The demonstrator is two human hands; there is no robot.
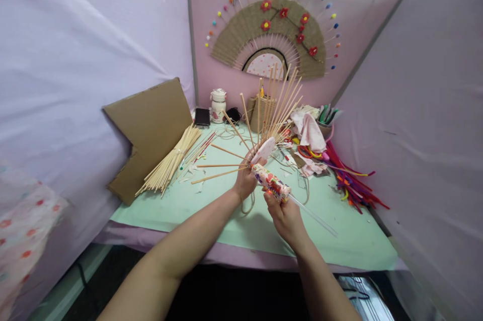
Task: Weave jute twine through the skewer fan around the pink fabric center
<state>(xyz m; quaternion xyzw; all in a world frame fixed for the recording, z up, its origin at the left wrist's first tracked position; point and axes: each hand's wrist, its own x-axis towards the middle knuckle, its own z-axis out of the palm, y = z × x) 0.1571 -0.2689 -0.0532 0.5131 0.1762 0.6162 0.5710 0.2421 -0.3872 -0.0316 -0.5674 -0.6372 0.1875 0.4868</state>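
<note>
My left hand (246, 180) is closed around the base of a half-made fan (264, 150), a pink semicircle with thin wooden sticks (277, 104) fanning up and out to the left. Just below it, my right hand (286, 215) grips a glue gun (271, 183) wrapped in flowered paper, with a clear glue stick (313, 216) poking out behind it. The gun's tip points at the fan's base. Both hands hover above the pale green table mat (211, 205).
A bundle of wooden sticks (171, 162) lies at the left beside a leaning cardboard sheet (149, 127). Coloured pipe cleaners (349, 180), pink cloth (311, 132) and a pen pot (326, 122) crowd the right. A finished fan (269, 39) hangs on the back wall.
</note>
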